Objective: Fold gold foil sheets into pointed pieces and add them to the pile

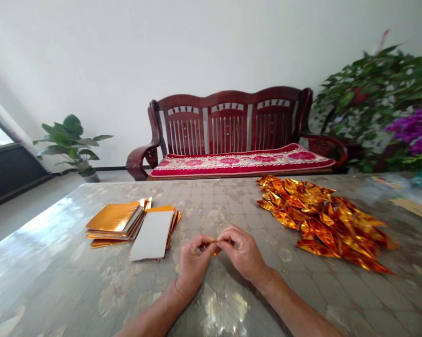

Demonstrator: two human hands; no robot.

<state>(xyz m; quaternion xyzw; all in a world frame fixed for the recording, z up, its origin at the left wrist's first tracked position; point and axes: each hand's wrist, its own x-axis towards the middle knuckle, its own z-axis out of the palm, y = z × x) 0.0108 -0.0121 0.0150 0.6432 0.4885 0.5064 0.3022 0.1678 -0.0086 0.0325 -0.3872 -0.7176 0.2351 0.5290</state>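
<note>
My left hand [193,262] and my right hand [244,252] meet over the near middle of the table [56,281]. Both pinch a small folded piece of gold foil paper [217,249], mostly hidden between the fingertips. To the left lie stacks of flat gold foil sheets [115,220], and one stack has a sheet turned white side up [153,234]. On the right sits a pile of several folded gold foil pieces [323,220].
The table has a glossy patterned cover. Behind it stands a dark wooden bench [228,126] with a red cushion [242,161]. A potted plant [72,142] is on the floor at the left. Leafy plants with purple flowers [407,126] fill the right side.
</note>
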